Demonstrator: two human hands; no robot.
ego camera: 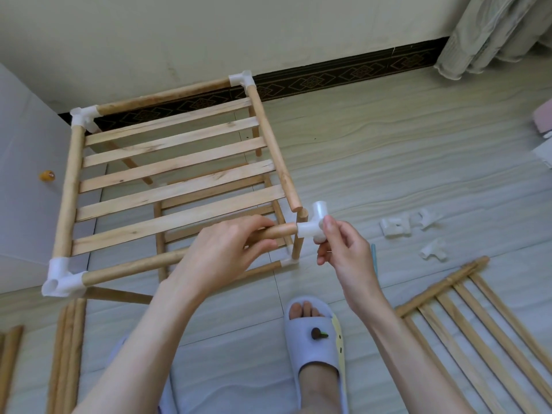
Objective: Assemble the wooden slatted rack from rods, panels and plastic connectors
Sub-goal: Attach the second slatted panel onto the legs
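Note:
The half-built wooden rack stands on the floor, its top slatted shelf framed by rods with white plastic connectors at three corners. My left hand grips the front rod near its free right end. My right hand pinches a white plastic connector whose socket meets that rod's tip. The right side rod ends bare just above the connector, and an upright post stands behind it.
Several loose white connectors lie on the floor to the right. A spare slatted panel lies at lower right, loose rods at lower left. My slippered foot is below the hands. A wall and curtain stand behind.

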